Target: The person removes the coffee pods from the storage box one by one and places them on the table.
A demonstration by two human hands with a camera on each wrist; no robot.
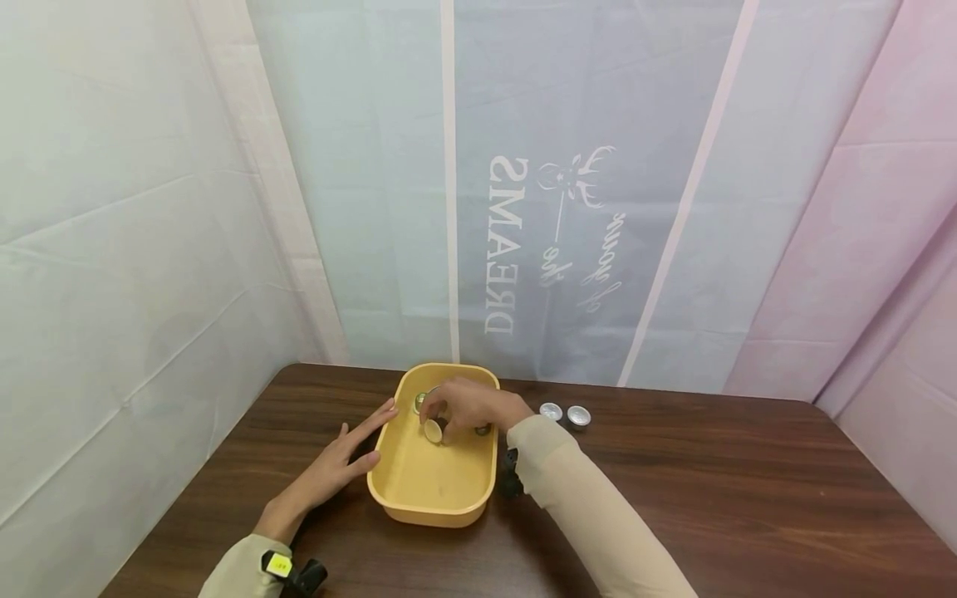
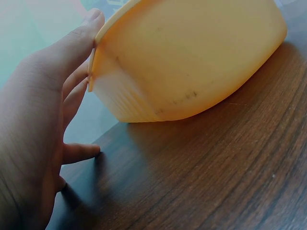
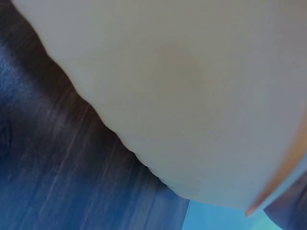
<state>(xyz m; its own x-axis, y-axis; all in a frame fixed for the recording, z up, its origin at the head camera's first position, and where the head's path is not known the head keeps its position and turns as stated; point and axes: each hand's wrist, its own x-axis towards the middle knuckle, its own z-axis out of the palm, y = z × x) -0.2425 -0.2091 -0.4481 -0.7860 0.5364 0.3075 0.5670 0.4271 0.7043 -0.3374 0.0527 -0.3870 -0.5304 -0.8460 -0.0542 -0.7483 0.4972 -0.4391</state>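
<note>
A yellow plastic basin (image 1: 429, 490) sits on the table. Over its inside, my right hand (image 1: 467, 403) pinches a small round cup-like piece (image 1: 434, 431) with a pale round face and a darker side. Another small round piece (image 1: 420, 404) lies in the basin by the far left wall, and one more (image 1: 482, 429) shows partly under the hand at the right wall. My left hand (image 1: 340, 461) rests its extended fingers against the basin's left rim. In the left wrist view the left hand (image 2: 43, 96) touches the rim, lower fingers spread below it. My right hand is outside the right wrist view.
Two small silvery round cups (image 1: 551, 411) (image 1: 579, 417) stand on the brown wooden table (image 1: 710, 482) right of the basin. A printed cloth (image 1: 389, 208) hangs behind the table's back edge. The basin's outer wall (image 3: 168, 96) fills most of the right wrist view.
</note>
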